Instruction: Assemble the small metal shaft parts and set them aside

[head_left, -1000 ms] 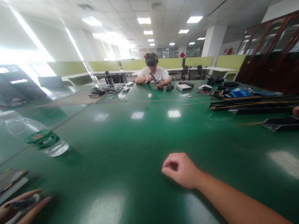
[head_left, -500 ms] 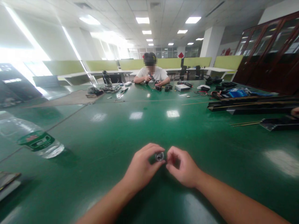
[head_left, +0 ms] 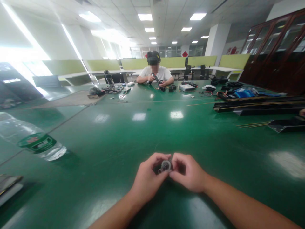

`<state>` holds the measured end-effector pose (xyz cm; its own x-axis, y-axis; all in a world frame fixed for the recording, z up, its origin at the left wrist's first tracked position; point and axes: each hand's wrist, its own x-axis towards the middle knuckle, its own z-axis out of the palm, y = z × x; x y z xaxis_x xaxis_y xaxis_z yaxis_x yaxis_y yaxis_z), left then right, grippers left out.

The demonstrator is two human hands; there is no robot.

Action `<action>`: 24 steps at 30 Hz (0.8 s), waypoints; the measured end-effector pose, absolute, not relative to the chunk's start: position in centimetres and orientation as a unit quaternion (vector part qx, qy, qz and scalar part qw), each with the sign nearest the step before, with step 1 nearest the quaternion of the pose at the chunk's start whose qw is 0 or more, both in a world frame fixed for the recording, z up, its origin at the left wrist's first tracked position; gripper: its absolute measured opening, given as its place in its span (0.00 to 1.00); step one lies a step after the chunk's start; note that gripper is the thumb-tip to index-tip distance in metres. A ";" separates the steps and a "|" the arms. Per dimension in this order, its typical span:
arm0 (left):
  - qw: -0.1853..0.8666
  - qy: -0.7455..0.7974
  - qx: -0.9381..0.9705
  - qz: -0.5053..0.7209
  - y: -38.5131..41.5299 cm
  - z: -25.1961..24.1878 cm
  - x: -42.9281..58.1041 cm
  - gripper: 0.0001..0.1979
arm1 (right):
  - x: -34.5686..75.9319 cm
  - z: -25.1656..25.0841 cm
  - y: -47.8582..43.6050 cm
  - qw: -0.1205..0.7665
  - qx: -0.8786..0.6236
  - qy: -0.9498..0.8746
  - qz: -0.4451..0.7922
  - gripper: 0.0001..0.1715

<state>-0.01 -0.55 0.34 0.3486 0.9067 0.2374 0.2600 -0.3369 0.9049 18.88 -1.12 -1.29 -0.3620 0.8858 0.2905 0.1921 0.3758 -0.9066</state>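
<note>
My left hand [head_left: 147, 178] and my right hand [head_left: 189, 173] meet just above the green table [head_left: 133, 140], near its front edge. Between their fingertips they pinch a small round metal part [head_left: 165, 165], ring-shaped and grey. Both hands have their fingers curled around it. What lies behind the part is hidden by my fingers.
A clear plastic water bottle [head_left: 33, 140] with a green label stands at the left. Long black rails [head_left: 259, 106] and thin rods lie at the right. A flat dark object [head_left: 9, 186] sits at the near left edge. Across the table a person [head_left: 154, 74] works among small tools and parts.
My left hand came in from the lower left with the small part and joined my right hand at the middle. Both hands now hold the part together, slightly lower than half a second ago.
</note>
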 end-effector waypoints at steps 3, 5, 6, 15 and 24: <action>0.424 0.422 0.701 0.388 -0.6 0.6 0.1 0.13 | 19.0 -1.2 -1.1 0.417 -0.384 -0.714 0.411 0.12; 0.426 0.426 0.698 0.386 -0.6 0.7 0.1 0.13 | 19.0 -1.2 -1.1 0.417 -0.387 -0.711 0.414 0.14; 0.430 0.427 0.695 0.386 -0.6 0.7 0.1 0.13 | 19.0 -1.2 -1.1 0.417 -0.387 -0.708 0.418 0.14; 0.481 0.420 0.673 0.373 -0.5 0.8 0.2 0.12 | 19.1 -0.9 -1.1 0.413 -0.372 -0.695 0.456 0.18; 0.447 0.418 0.687 0.392 -0.4 0.7 0.1 0.13 | 19.1 -0.8 -1.2 0.409 -0.371 -0.691 0.467 0.17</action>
